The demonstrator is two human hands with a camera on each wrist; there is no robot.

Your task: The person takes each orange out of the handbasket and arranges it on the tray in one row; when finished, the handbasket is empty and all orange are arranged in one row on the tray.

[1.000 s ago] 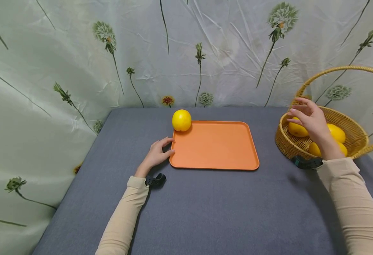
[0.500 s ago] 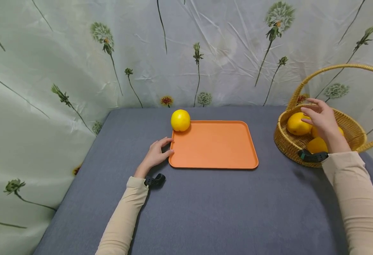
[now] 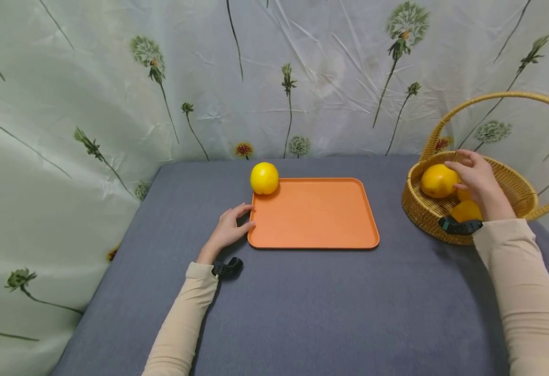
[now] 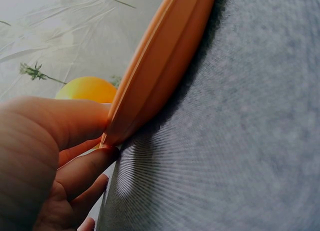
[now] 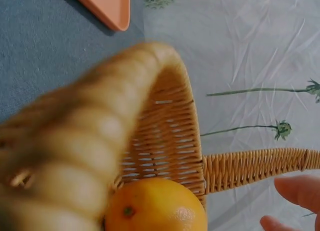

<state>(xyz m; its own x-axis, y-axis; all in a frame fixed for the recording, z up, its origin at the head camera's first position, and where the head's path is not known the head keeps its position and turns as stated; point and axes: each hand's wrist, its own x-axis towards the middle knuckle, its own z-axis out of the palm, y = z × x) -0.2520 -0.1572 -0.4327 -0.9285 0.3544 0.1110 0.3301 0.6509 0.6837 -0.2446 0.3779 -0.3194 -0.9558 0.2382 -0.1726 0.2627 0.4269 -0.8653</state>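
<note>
My left hand (image 3: 226,228) rests at the left edge of an orange tray (image 3: 314,214), thumb and fingertips touching its rim. Close up in the left wrist view, the thumb (image 4: 85,118) meets that rim, with another fingertip just below. On the tray's far left corner sits a round yellow fruit (image 3: 264,178). Over the wicker basket (image 3: 415,201), my right hand (image 3: 481,183) holds its fingers apart and slightly bent, grasping nothing. Nearest to it is an orange (image 3: 438,181); the right wrist view shows this kind of orange (image 5: 157,208) apart from the fingertips.
More oranges, such as one at the near side (image 3: 466,211), lie in the basket, partly hidden by the right hand. A tall arched handle (image 3: 514,95) rises over the basket. Behind the grey tabletop (image 3: 331,308) hangs a flower-printed curtain (image 3: 331,78).
The right hand has moved right and a little lower over the basket, uncovering more of the left orange. The left hand stays at the tray. The head view has shifted slightly.
</note>
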